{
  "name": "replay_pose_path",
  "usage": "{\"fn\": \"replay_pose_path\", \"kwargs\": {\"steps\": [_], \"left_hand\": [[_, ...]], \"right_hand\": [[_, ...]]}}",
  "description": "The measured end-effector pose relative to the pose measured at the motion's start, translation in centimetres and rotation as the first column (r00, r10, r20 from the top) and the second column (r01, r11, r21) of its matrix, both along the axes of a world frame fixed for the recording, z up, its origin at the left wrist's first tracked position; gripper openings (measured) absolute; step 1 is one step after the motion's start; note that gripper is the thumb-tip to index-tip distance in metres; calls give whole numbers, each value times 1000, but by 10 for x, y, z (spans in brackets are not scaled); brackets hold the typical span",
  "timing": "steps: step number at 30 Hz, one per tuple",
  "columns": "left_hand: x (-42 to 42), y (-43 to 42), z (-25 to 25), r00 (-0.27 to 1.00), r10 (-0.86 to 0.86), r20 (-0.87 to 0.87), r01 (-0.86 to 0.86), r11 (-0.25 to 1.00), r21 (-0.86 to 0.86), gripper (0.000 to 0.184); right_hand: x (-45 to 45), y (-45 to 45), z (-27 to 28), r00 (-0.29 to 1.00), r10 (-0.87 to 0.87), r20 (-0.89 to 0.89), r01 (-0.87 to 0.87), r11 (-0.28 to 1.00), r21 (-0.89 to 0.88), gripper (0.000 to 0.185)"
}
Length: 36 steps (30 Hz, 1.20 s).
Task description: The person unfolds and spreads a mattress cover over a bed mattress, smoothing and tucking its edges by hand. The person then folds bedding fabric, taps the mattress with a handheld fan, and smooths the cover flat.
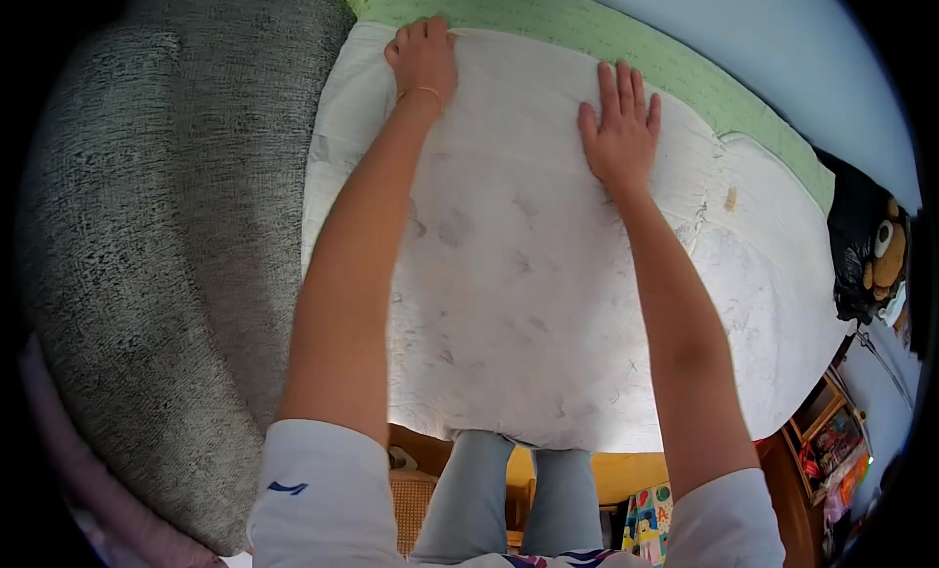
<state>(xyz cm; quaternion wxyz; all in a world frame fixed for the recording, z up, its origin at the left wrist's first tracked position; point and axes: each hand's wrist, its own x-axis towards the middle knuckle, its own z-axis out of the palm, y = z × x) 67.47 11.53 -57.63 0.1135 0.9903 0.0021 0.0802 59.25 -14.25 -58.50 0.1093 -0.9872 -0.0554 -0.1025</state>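
A large white cloth (509, 304) with greyish smudges and a small tan spot is spread out before me, creased on its right side. My left hand (424, 64) is at its far left edge, fingers bent and closed on the cloth's border. To the right, my right hand (624, 133) lies flat on the cloth near its far edge, fingers spread, holding nothing. Green patterned fabric (587, 30) shows from under the white cloth along the far side.
A grey woven sofa cushion (235, 177) borders the cloth on the left. At the right are a black plastic bag (853, 235), a brown plush toy (888, 255) and a wooden shelf (827, 421) with items. A pale blue wall (763, 49) rises behind.
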Motion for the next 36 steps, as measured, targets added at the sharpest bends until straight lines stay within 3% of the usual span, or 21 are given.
{"fn": "replay_pose_path", "kwargs": {"steps": [1,2,4,5,7,8,10,11,13,14,16,20,21,22,23,25,26,28,32,34,36], "left_hand": [[-5,2,11,992,11,-127,-29,989,-143,27],[-13,16,10,991,20,-132,-39,990,-138,27],[-18,62,15,981,-48,187,102,951,-291,34],[-25,78,27,982,-49,183,101,954,-284,34],[-38,102,49,998,58,-26,-60,995,-78,39],[-39,103,50,998,62,-28,-64,995,-74,39],[-36,104,50,876,51,-479,-45,999,24,40],[-31,106,52,875,54,-480,-47,999,26,40],[-21,112,57,897,180,-403,38,878,477,38],[-18,118,63,895,187,-404,34,876,481,38],[-14,132,74,987,153,-44,-116,881,459,21],[-20,118,81,984,-6,176,-74,893,443,21],[-24,105,88,985,174,9,-174,981,82,27],[-26,93,93,939,273,-211,-324,909,-264,34],[-33,89,73,938,276,-210,-325,909,-259,34],[-58,93,13,999,-49,-16,50,996,80,52],[-54,98,8,999,-44,-18,45,996,82,52],[-42,108,3,870,227,-438,-377,879,-292,59],[-32,113,-13,866,291,-407,-446,817,-365,59],[-29,121,-11,866,150,-477,-436,695,-572,60],[-35,117,-5,880,168,-444,-397,774,-494,60]], "right_hand": [[-3,1,-1,1000,6,-11,-5,1000,6,55],[-4,-2,0,999,12,-34,-12,1000,-3,56],[5,-4,-1,999,15,-36,-15,1000,-4,57],[3,-2,-2,999,4,-40,-4,1000,-7,57],[2,-1,-4,999,-1,-43,1,1000,-4,57],[3,-1,-5,999,-4,-41,4,1000,-8,57],[3,-1,-6,999,-8,-37,8,1000,-9,57],[3,0,-7,999,-13,-39,12,1000,-5,57],[4,-1,-7,999,-6,-41,6,1000,1,56],[4,-1,-7,999,-12,-46,12,1000,-6,56],[4,-1,-8,999,-16,-51,16,1000,-4,56],[3,-2,-9,999,-20,-49,21,1000,8,57],[3,-3,-8,999,-10,-43,10,1000,8,57],[3,-3,-8,999,-8,-44,8,1000,11,57],[3,-3,-9,999,-11,-47,12,1000,24,57],[2,-2,-9,998,-11,-55,13,999,40,57],[2,-3,-9,998,-11,-57,13,999,38,57],[3,-3,-10,998,-7,-55,9,999,40,58],[5,-2,-14,1000,2,-24,-1,999,48,58],[2,-4,-12,1000,21,-17,-21,999,48,58],[3,-3,-15,1000,6,-21,-5,1000,28,58]]}}
